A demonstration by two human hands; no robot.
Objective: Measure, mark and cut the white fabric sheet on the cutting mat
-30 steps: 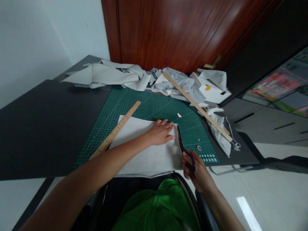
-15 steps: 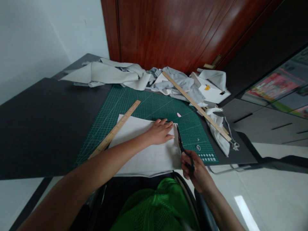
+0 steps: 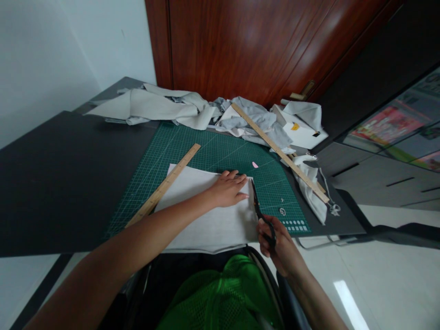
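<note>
White fabric (image 3: 206,224) lies flat on a green cutting mat (image 3: 220,146), its near edge hanging at the table's front. My left hand (image 3: 229,189) rests palm down on the cloth near its far right corner, fingers stretched out. In my right hand (image 3: 280,243) is a pair of black scissors (image 3: 258,211), thumb and fingers in the handles. The blades run along the fabric's right edge, tips near the far corner. Across the cloth's left edge lies a wooden ruler (image 3: 165,185), touched by neither hand.
Piled grey and white fabric (image 3: 165,104) lines the back of the dark table (image 3: 68,183). A second wooden ruler (image 3: 275,146) slants over it, near a white box (image 3: 302,130). A pink piece (image 3: 255,164) and a small ring-shaped item (image 3: 282,211) lie on the mat.
Almost nothing differs. The view has shifted very slightly; both hands, the scissors and the fabric keep nearly the same places.
</note>
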